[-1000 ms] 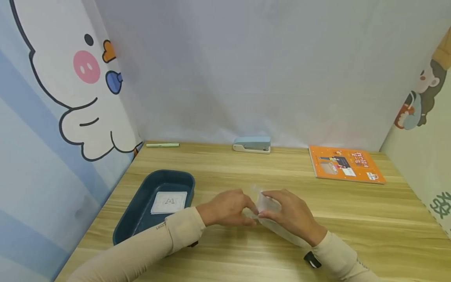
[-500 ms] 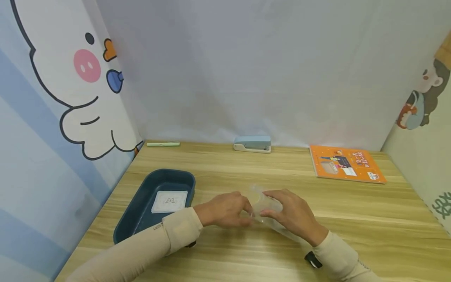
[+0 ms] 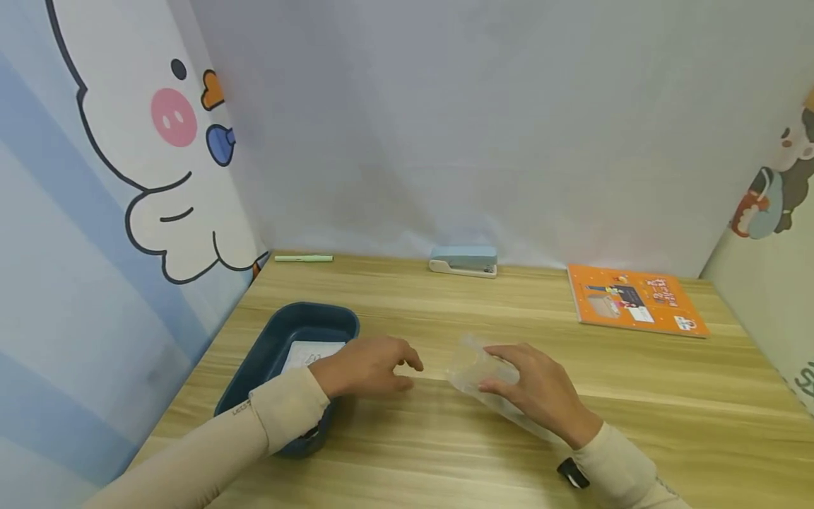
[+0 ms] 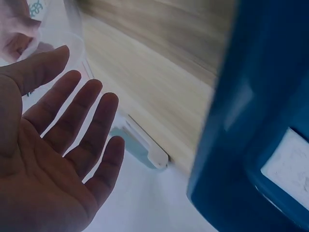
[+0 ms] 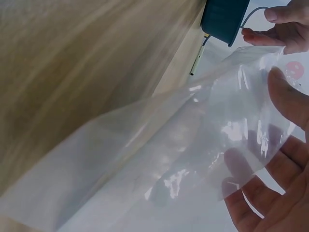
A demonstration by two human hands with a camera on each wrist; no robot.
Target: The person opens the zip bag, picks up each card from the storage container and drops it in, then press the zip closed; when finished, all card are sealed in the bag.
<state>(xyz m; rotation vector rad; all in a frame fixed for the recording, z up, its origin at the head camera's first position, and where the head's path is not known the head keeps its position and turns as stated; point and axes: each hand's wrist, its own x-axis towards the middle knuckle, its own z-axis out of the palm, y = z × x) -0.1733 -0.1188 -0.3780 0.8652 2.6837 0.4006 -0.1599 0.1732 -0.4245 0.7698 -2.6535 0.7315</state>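
Observation:
My right hand (image 3: 540, 385) holds a clear plastic bag (image 3: 473, 371) between thumb and fingers, tilted above the table. In the right wrist view the bag (image 5: 159, 150) looks rounded out toward its mouth, and fingers show through the film. My left hand (image 3: 372, 367) is apart from the bag, over the right rim of a dark teal tray (image 3: 254, 367), with nothing in it. The left wrist view shows its palm (image 4: 58, 145) bare and fingers spread loosely. Inside the tray lies a white square paper stack (image 3: 311, 350) with a faint drawing, partly hidden by the left hand.
A pale green pen (image 3: 304, 259) lies at the table's back left. A light blue stapler (image 3: 464, 260) stands at the back middle, and an orange book (image 3: 636, 300) lies at the back right. Printed cloth walls (image 3: 470, 127) enclose the table.
My left hand has let go of the bag's edge and moved left to the tray. The right hand still holds the bag in about the same place. The head view has shifted slightly.

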